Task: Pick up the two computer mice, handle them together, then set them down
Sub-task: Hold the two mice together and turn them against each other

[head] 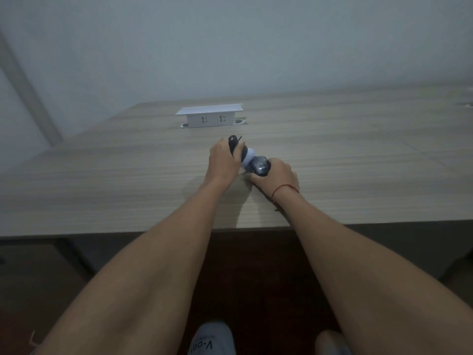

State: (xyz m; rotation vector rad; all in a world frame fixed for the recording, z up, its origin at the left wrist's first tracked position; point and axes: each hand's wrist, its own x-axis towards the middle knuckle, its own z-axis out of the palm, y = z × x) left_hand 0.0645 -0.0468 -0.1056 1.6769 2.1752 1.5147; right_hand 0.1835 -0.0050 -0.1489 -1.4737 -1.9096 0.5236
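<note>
My left hand [222,160] grips a black mouse [233,144], tilted up on its side just above the wooden table [128,180]. My right hand [277,176] holds a second black mouse [261,167] with white lettering on its back. Between the two mice a pale rounded surface [248,160] shows; I cannot tell which mouse it belongs to. The two mice touch each other at the middle of the table. My fingers hide much of both mice. A red string circles my right wrist.
A white pop-up socket box [210,116] stands raised from the table at the back, left of centre. The table's near edge [153,230] runs across below my forearms. A grey wall rises behind the table.
</note>
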